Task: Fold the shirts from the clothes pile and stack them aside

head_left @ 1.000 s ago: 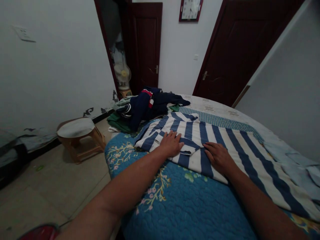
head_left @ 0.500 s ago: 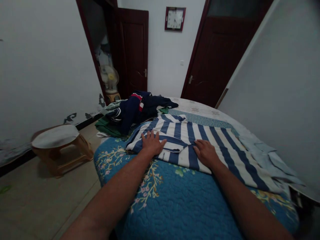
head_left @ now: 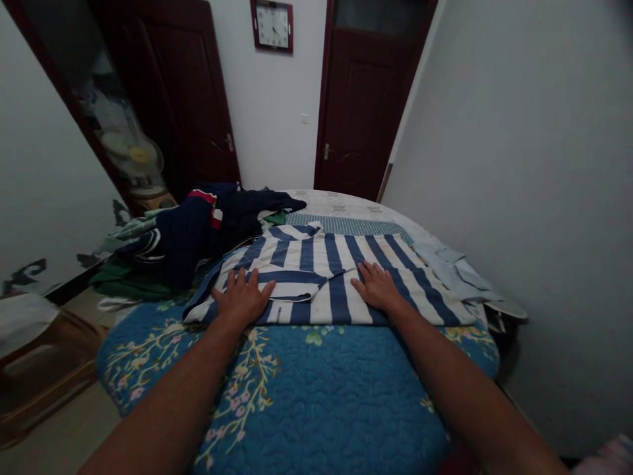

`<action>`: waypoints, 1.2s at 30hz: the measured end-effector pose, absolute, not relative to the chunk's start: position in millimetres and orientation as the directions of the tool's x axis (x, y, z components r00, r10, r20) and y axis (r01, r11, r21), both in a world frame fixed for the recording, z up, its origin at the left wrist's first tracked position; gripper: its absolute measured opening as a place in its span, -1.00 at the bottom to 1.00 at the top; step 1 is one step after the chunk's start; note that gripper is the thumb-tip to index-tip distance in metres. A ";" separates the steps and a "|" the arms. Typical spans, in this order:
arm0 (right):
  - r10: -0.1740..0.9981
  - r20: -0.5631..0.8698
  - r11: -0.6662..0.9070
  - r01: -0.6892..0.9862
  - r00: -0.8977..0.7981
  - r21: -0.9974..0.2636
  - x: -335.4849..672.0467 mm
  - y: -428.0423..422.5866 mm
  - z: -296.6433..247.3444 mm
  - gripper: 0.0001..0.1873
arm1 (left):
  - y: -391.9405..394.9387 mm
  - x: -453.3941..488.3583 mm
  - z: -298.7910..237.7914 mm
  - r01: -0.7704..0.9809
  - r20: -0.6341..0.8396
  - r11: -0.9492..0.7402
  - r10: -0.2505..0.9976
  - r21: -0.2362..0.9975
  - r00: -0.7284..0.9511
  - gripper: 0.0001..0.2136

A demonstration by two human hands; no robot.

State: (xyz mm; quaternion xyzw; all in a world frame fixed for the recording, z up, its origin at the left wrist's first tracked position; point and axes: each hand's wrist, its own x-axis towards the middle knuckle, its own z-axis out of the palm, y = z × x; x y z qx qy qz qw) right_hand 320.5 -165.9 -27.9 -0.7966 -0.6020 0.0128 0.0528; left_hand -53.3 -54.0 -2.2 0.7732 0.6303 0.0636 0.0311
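Note:
A blue-and-white striped shirt (head_left: 341,254) lies spread sideways on a blue quilted cover (head_left: 341,389) with a flower pattern. Its collar (head_left: 297,232) points toward the far side, and one sleeve (head_left: 291,290) is laid across the body. My left hand (head_left: 242,295) rests on the shirt's left part beside the sleeve, fingers spread flat. On the middle of the shirt lies my right hand (head_left: 376,285), its fingers stretched out and palm down. Neither hand grips the fabric.
A heap of dark clothes (head_left: 190,227) sits at the left of the surface. Light-coloured folded garments (head_left: 457,270) lie at the right edge. On the floor at left stands a stool (head_left: 44,349). A fan (head_left: 131,158), two doors and a wall clock (head_left: 273,26) are behind.
My view has turned to the right, so the room and clothes appear further left. The shirt's near edge looks straighter across. Both hands stay flat on the shirt.

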 end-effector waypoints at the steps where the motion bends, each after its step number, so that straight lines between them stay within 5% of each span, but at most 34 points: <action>1: 0.957 0.038 -0.283 0.954 0.288 -0.102 325.3 -168.1 -27.9 -0.16 | -54.1 -53.9 -2.4 0.971 0.064 -0.203 0.978 0.129 0.196 -0.18; 30: 0.804 0.191 -0.565 0.824 0.563 -0.051 434.6 -229.9 -34.9 -0.21 | -41.5 -54.9 -8.1 0.981 0.069 -0.139 0.989 0.136 0.130 -0.11; 36: 0.794 0.275 -0.562 0.827 0.542 -0.010 439.3 -233.7 -39.1 -0.36 | -51.2 -57.9 12.6 0.976 0.156 -0.161 0.978 0.146 0.138 -0.31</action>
